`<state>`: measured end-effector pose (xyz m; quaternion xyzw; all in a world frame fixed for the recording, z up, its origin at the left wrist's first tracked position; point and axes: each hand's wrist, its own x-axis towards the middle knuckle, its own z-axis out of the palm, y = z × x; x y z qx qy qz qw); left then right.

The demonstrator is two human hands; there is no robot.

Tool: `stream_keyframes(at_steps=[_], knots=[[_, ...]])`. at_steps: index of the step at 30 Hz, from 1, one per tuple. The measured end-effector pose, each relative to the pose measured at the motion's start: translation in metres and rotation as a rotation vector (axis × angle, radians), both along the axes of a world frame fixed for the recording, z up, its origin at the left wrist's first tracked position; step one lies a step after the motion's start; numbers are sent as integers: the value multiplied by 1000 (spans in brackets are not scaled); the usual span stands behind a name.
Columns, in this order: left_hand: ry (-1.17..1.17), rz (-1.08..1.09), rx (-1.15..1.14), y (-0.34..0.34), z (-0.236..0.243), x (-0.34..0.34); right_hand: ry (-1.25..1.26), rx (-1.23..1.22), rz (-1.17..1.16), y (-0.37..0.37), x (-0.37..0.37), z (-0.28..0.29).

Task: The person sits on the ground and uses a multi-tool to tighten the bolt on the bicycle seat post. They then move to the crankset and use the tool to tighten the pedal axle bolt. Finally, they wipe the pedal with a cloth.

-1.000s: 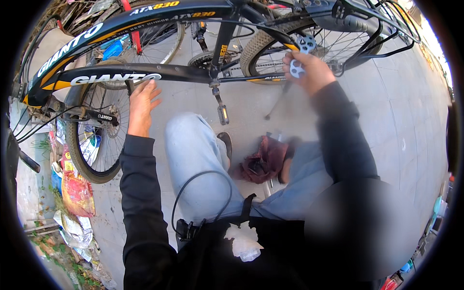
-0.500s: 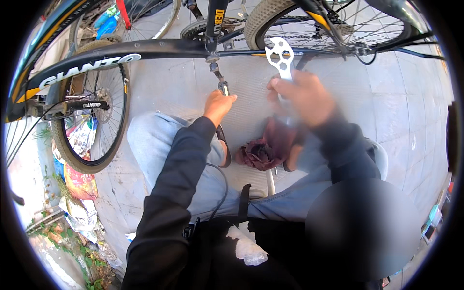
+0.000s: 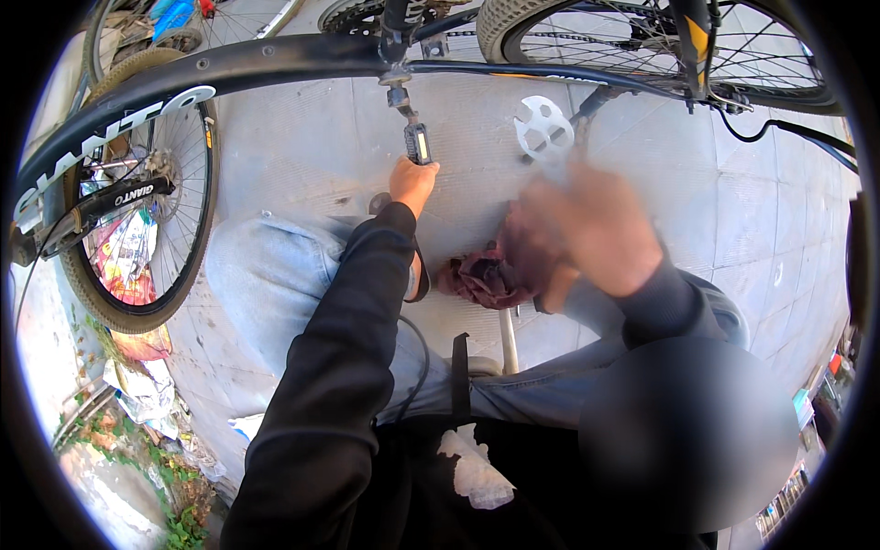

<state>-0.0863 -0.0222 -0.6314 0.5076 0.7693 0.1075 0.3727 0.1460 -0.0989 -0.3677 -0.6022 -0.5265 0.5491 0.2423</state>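
Beside the black bicycle frame point(image 3: 302, 62), in the head view, the left hand point(image 3: 412, 183) has its grip around a pedal point(image 3: 418, 144). The right hand point(image 3: 610, 229) (badly blurred) grasps a flat silver spanner point(image 3: 544, 126), whose holed head juts toward the frame; a maroon cloth point(image 3: 484, 279) lies between the feet point(image 3: 556, 291).

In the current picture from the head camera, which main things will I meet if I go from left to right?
Bicycle's front wheel → left hand, at the pedal → flat silver wrench with holes → right hand, blurred, holding that wrench.
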Motion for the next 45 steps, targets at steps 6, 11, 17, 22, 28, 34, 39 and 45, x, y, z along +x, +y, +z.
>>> stream_keyframes(at_steps=[6, 11, 17, 22, 28, 34, 39, 45], knots=[[-21, 49, 12, 1, -13, 9, -4, 47, 7, -3, -1, -7], [38, 74, 30, 6, -40, -1, -12, 123, 36, -5, -1, -8], [-428, 248, -232, 9, -26, 4, 210, -125, -123, -7, -3, -17], [-537, 313, -293, 9, -20, 7, 251, -221, -142, -8, -4, -16], [-627, 364, -325, 11, -22, 0, 148, -221, -94, -5, -7, -9], [-575, 297, -340, 13, -12, 1, 98, -154, -70, -7, -6, -18], [-400, 279, -205, 9, -16, 4, 92, -54, -63, -11, -7, -26], [-35, 242, -62, 10, -37, -12, 26, -88, -25, -7, -9, -23]])
